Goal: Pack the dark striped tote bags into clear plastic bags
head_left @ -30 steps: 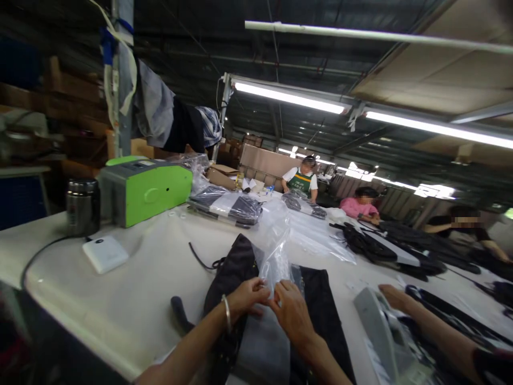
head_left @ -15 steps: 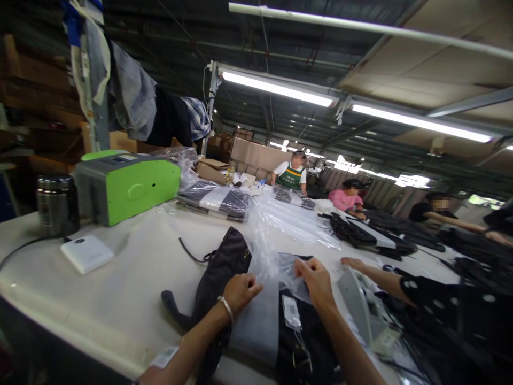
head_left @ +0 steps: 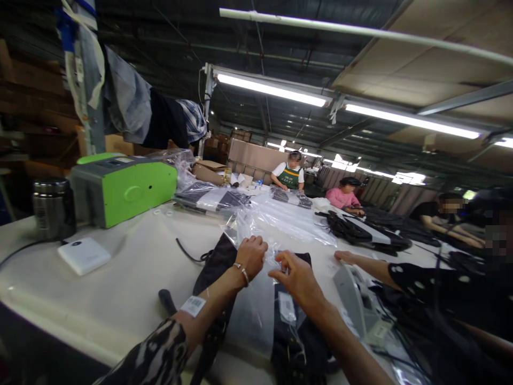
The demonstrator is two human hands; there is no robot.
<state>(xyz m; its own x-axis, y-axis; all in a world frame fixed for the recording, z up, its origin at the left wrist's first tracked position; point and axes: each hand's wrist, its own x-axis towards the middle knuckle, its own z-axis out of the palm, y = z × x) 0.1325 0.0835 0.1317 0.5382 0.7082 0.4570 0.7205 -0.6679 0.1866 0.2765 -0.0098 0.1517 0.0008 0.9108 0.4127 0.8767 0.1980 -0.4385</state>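
Note:
My left hand (head_left: 251,255) is closed around the edge of a clear plastic bag (head_left: 250,227) and lifts it above the table. My right hand (head_left: 297,277) pinches the same bag a little to the right. Under both hands lies a dark bag (head_left: 224,267) with a strap, partly covered by a grey sheet (head_left: 252,315). A white hang tag (head_left: 287,306) lies on the dark material below my right wrist. A barcode sticker (head_left: 193,306) sits on my left forearm.
A green and grey machine (head_left: 124,187), a steel flask (head_left: 50,208) and a white power bank (head_left: 83,255) stand at the left. A co-worker's hand (head_left: 345,257) rests near a grey device (head_left: 355,299) on my right. Packed bags (head_left: 208,199) and more workers are farther along the white table (head_left: 120,289).
My left hand rose from the dark bag and closed on the plastic bag's edge. My right hand came in closer to it. The plastic bag lifted and bunched up.

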